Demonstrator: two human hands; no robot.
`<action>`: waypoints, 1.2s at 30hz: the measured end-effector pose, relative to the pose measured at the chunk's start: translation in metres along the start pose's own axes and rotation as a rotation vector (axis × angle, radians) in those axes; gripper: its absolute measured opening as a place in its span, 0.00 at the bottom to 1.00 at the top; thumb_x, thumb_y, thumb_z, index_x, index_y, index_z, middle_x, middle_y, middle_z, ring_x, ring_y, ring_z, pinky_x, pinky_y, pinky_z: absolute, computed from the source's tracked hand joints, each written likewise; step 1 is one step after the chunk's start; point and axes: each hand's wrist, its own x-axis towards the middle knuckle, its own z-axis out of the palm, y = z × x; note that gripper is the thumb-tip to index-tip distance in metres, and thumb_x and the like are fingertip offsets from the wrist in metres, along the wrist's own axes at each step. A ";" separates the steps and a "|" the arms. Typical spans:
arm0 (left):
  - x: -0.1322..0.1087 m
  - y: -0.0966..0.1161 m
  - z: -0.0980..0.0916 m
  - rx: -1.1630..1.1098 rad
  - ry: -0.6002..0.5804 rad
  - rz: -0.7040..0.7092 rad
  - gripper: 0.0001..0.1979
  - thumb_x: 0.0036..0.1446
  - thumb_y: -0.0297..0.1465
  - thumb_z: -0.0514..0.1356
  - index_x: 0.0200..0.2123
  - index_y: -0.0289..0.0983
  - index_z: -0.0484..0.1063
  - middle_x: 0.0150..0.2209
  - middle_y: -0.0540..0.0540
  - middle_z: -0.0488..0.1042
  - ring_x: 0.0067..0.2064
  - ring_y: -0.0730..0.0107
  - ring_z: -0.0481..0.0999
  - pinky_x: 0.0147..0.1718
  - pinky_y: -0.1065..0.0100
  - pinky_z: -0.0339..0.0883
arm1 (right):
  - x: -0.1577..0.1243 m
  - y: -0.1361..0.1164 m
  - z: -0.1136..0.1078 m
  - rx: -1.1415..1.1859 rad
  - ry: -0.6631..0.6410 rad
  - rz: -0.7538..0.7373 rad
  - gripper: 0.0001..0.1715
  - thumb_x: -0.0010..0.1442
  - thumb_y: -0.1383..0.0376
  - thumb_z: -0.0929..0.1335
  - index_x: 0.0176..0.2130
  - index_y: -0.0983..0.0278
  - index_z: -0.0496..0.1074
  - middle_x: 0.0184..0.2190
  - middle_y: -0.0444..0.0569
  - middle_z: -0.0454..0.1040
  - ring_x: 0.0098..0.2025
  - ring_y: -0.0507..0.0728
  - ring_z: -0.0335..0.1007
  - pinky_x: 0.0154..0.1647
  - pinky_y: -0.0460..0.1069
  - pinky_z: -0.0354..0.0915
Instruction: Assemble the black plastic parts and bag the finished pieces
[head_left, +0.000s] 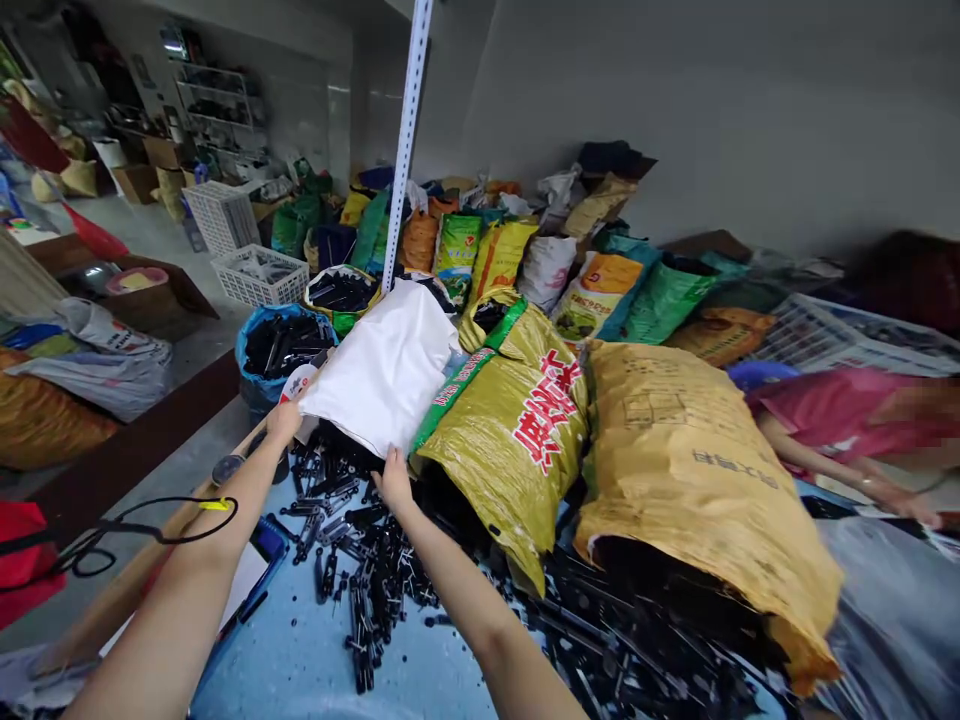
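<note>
A white sack point(390, 360) lies on its side on the blue table point(300, 665), its mouth toward me. My left hand point(283, 422) grips the left edge of that mouth, fingers closed on the cloth. At the mouth's right edge, my right hand point(394, 482) has its fingers on the rim, pinching it. Black plastic parts point(367, 590) are spread below the mouth and between my forearms. To the right lie a yellow-green sack point(510, 430) and a tan sack point(697, 460), both open toward the table, with more black parts at their mouths.
A blue bag point(277, 350) of black parts stands beyond the table's left edge. A perforated metal post point(409, 140) rises behind the white sack. Many filled sacks line the back. At right, a person in a pink shirt point(840, 410) reaches over the table. A tray point(262, 560) sits at left.
</note>
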 end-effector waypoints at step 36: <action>-0.148 0.210 0.092 0.140 -0.019 0.564 0.27 0.59 0.25 0.46 0.63 0.29 0.51 0.59 0.27 0.59 0.62 0.49 0.57 0.55 0.53 0.54 | -0.176 0.225 -0.074 -0.309 0.124 0.577 0.42 0.51 0.60 0.70 0.59 0.68 0.53 0.57 0.64 0.58 0.55 0.65 0.56 0.49 0.54 0.57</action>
